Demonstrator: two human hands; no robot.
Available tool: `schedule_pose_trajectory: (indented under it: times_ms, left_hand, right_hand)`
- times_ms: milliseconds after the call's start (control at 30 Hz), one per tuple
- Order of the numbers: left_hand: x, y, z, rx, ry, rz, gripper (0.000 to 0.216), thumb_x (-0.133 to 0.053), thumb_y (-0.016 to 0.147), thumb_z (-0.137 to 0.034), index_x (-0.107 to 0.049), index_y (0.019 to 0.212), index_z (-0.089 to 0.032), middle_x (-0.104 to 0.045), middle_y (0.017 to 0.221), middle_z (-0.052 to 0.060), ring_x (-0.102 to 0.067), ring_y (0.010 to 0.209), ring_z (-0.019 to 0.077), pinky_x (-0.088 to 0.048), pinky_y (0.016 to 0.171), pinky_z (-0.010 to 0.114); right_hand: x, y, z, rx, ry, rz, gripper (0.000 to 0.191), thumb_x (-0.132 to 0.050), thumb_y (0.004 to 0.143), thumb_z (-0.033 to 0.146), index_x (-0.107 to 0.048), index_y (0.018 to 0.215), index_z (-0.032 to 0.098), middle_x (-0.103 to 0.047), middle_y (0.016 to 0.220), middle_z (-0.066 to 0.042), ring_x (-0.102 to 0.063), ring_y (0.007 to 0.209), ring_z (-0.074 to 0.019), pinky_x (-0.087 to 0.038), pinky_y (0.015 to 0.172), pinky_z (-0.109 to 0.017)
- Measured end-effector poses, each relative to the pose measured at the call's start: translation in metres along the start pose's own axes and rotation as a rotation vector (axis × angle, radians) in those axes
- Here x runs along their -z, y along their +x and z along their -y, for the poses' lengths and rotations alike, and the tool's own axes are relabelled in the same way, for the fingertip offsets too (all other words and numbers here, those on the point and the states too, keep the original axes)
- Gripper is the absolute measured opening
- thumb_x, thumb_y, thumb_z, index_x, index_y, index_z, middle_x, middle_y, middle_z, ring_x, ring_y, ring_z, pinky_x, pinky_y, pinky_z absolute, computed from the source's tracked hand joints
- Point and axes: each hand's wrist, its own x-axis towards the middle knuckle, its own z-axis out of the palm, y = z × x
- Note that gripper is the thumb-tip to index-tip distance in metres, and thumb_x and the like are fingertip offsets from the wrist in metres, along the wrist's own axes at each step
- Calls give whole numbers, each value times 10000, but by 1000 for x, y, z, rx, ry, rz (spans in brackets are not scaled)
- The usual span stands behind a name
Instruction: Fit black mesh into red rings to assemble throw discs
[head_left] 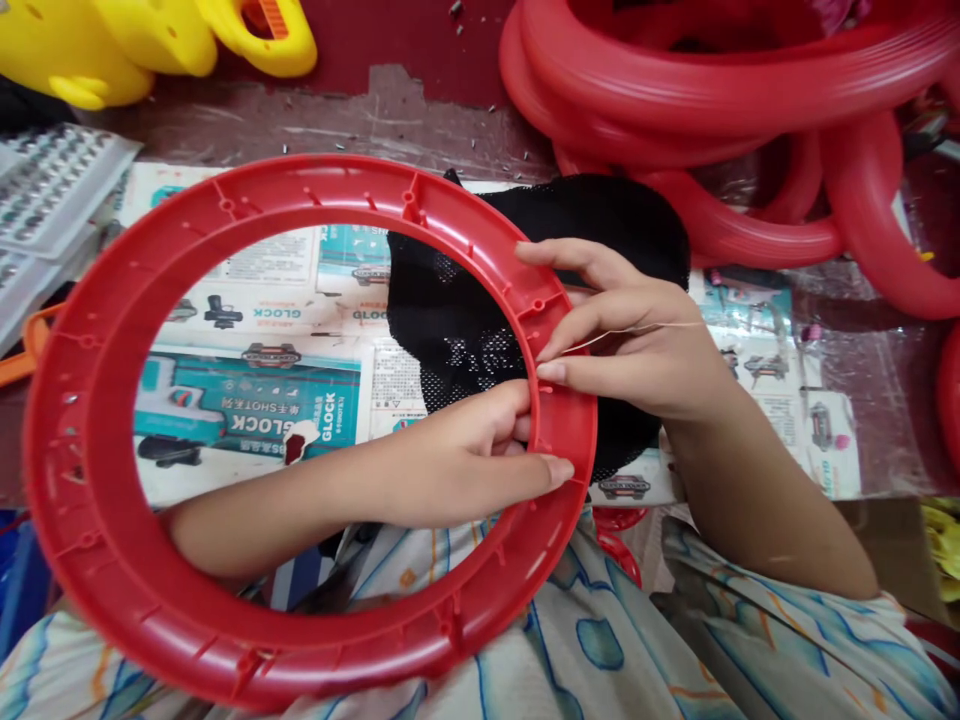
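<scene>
A large red plastic ring (105, 480), open-channelled with small pegs and ribs inside, is tilted over my lap and the table edge. My left hand (495, 450) reaches through its middle and is closed on the right side of the rim, thumb on top and fingers partly hidden underneath. On the same side, my right hand (630, 325) pinches a thin pale thread (660, 325) between thumb and index finger, close to the channel. Its other fingers rest over the outer rim. Black mesh cloth (450, 300) lies beneath the ring and my right hand.
Several red ridged rings (712, 95) are piled at the back right. A yellow plastic piece (165, 40) sits at the back left, near a tray of small metal parts (60, 190) and an orange-handled tool (34, 345). Printed cardboard (300, 400) covers the table.
</scene>
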Motion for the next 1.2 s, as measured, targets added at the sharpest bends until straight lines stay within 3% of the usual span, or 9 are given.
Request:
schedule_pose_trajectory:
  times_ms: [67, 133, 200, 267, 467, 633, 833, 1100, 1200]
  left_hand:
    - [-2, 4, 0, 12, -63, -83, 206, -635, 865, -247, -499, 984, -148, -590, 831, -12, -563, 716, 89, -484, 659, 215]
    - [-4, 8, 1, -72, -92, -235, 233, -637, 859, -232, -512, 1039, -151, -623, 849, -8, -590, 711, 92, -500, 658, 216]
    - [-4, 12, 4, -196, -51, -373, 270, -619, 848, -169, -511, 1095, -163, -643, 886, -9, -613, 746, 92, -504, 675, 206]
    - [-4, 15, 6, -240, 50, -423, 300, -601, 836, -132, -507, 1117, -173, -639, 883, -19, -608, 748, 88, -486, 660, 192]
    - [0, 10, 1, -158, 219, -352, 262, -568, 801, -126, -459, 1033, -180, -523, 801, -55, -515, 688, 71, -437, 598, 177]
    - [4, 4, -3, -76, 283, -133, 72, -499, 830, -145, -451, 875, -174, -481, 733, -51, -443, 610, 59, -383, 528, 164]
    - [8, -11, 0, 52, 500, -114, 284, -587, 871, -265, -431, 1101, -204, -531, 838, -33, -508, 671, 95, -442, 527, 178]
    - [8, -18, 1, 102, 624, -69, 239, -555, 910, -343, -437, 1065, -203, -519, 745, -32, -460, 579, 102, -373, 460, 206]
    - [8, -18, 1, 86, 544, -17, 229, -548, 941, -372, -425, 1049, -211, -542, 773, -23, -470, 602, 102, -383, 480, 201]
  right_hand:
    - [0, 0, -1, 22, -36, -3, 33, -809, 771, 227, -781, 786, 218, -598, 1411, -34, -694, 1013, -163, -571, 899, -309]
    - [-1, 0, -3, 17, -75, -4, 12, -787, 788, 231, -778, 795, 225, -605, 1401, -31, -691, 1034, -183, -589, 866, -333]
    - [-2, 0, -4, 8, -96, 0, 17, -760, 808, 236, -776, 815, 236, -603, 1398, -15, -692, 1028, -187, -600, 833, -347]
    - [-2, 0, -6, 16, -100, 7, 31, -749, 821, 246, -775, 836, 246, -611, 1381, -10, -690, 1027, -187, -601, 834, -355]
    - [-2, 2, -12, 158, -81, -70, 57, -815, 769, 313, -781, 807, 286, -652, 1291, -21, -623, 1196, -233, -516, 1059, -419]
    - [-2, 1, -5, 150, -185, -58, 107, -821, 756, 377, -763, 752, 288, -637, 1343, -17, -576, 1259, -267, -470, 1116, -450]
    - [-2, -2, -1, 167, -139, -43, 41, -793, 795, 308, -766, 814, 282, -621, 1358, -17, -566, 1277, -236, -466, 1117, -433]
    - [-3, -1, 2, 119, -195, 12, 66, -758, 824, 327, -743, 797, 268, -546, 1457, 12, -494, 1380, -268, -385, 1199, -486]
    - [-2, -2, 4, 73, -151, 32, 42, -759, 824, 290, -737, 808, 258, -528, 1483, 7, -552, 1333, -254, -448, 1162, -438]
